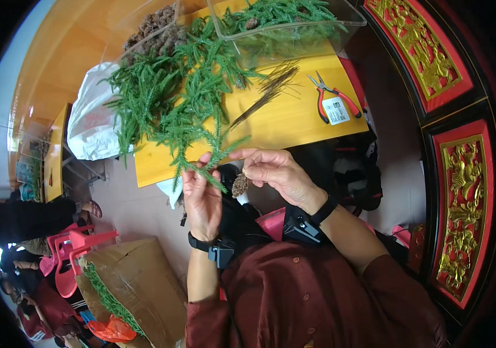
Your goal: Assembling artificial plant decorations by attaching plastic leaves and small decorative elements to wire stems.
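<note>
My left hand [203, 206] pinches the end of a green artificial pine branch [213, 168] just in front of the table's near edge. Its needled sprigs run up toward the larger heap of greenery on the table, and I cannot tell whether they join it. Close by on the right, my right hand [280, 172] grips a small brown pine cone [240, 186] between thumb and fingers. The cone hangs below the fingertips, apart from the branch. Long-nose pliers [330, 95] with red handles lie on the table, beside a bundle of thin brown wires [265, 94].
The yellow table [306, 127] carries heaped greenery [149, 87]. Clear plastic bins at the back hold pine cones [158, 35] and more sprigs [283, 17]. A white plastic bag [92, 116] hangs at the left. Below stand a cardboard box [143, 284] and pink chairs [88, 239]. People sit at far left.
</note>
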Demonstrator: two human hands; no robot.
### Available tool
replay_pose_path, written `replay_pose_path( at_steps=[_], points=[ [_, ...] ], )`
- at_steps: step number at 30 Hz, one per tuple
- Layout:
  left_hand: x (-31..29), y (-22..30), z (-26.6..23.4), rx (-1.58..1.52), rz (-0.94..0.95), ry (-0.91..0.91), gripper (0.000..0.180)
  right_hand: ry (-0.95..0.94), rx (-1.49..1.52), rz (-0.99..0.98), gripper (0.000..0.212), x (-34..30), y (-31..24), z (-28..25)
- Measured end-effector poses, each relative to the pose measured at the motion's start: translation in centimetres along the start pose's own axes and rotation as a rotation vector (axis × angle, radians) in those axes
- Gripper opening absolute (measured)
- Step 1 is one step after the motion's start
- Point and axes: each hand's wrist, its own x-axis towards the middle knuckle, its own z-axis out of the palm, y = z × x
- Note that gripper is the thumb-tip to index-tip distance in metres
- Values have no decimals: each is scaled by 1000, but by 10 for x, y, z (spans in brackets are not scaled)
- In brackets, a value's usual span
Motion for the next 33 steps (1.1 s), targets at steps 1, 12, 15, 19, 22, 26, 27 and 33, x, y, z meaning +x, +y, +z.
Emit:
replay_pose_path(
  at_steps=[1, 12, 15, 19, 22, 26, 27, 33],
  points=[
    [-3, -5, 0, -2, -4, 6, 31, -3, 19, 29, 15, 0, 1, 1],
    [-11, -29, 8, 583, 174, 64, 19, 63, -106, 56, 11, 6, 4, -16],
    [-11, -28, 10, 789, 266, 16, 14, 22, 136, 171, 10, 7, 2, -24],
    [-9, -26, 9, 920, 349, -62, 11, -4, 196, 263, 9, 7, -2, -30],
    [-9, -27, 4, 955, 338, -100, 12, 5, 173, 254, 12, 9, -8, -28],
    [-8, -33, -1, 916, 321, -111, 12, -19, 34, 244, 14, 8, -6, -30],
    [-10, -33, -4, 1009, 300, -118, 14, -34, -30, 243, 14, 8, -5, -30],
    [-2, -34, 6, 1194, 125, -9, 15, -4, -211, 162, 11, 9, -4, -35]
  ],
)
